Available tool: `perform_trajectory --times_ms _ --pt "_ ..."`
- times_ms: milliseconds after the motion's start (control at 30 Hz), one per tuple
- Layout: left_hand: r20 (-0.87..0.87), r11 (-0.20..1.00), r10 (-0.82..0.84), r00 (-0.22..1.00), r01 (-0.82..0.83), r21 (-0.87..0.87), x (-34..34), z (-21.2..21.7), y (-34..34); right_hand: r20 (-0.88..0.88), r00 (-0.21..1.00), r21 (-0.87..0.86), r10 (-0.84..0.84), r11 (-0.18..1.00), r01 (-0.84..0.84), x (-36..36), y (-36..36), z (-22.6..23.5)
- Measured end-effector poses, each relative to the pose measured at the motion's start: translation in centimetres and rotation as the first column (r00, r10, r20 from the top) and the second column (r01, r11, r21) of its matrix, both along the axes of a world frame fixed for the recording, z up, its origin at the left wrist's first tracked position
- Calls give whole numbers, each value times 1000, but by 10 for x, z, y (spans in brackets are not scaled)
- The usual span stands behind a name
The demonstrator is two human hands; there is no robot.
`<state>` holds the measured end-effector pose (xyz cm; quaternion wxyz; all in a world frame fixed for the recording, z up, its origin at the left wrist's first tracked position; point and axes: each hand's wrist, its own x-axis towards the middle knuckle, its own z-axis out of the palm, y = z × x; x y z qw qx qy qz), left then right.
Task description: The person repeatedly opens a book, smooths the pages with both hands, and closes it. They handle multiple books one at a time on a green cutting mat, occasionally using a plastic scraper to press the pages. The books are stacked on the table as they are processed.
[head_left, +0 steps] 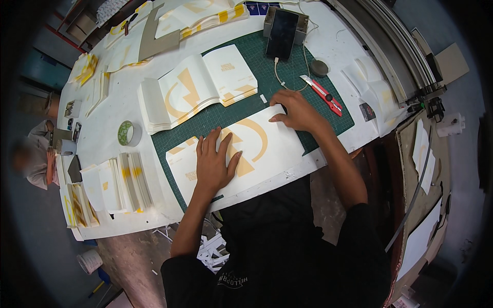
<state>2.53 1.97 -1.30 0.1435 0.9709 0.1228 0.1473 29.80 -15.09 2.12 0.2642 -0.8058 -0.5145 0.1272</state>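
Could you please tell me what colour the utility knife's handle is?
The utility knife's handle is red with a dark knob, best seen in the head view.

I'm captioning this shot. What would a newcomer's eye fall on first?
Probably the printed paper nearest the person, with the left hand spread on it and the right hand at its far right corner. Next, the red knife on the green mat's right side, and the black phone at its far edge.
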Motion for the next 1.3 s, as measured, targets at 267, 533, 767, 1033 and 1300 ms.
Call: perform_trajectory --times_ms 267,533,767,1033,1300 --pt "8 1000 -4 1000 4 -9 0 0 0 -20 1000 30 -16 999 16 0 -1 -6" --pt "10 1000 -3 1000 3 -5 0 0 0 -91 994 31 -65 997 68 -4 -1 -2" --pt "13 1000 -5 1000 5 -24 0 0 0 -539 799 -9 -268 950 313 -24 -39 -8" --pt "32 1000 -20 999 20 7 0 -1 -2 -233 828 194 -510 810 554 -114 -85 -29" --pt "165 982 -175 971 185 -47 -3 2 -1 199 964 352 -175 931 96 -196 -47 -32"
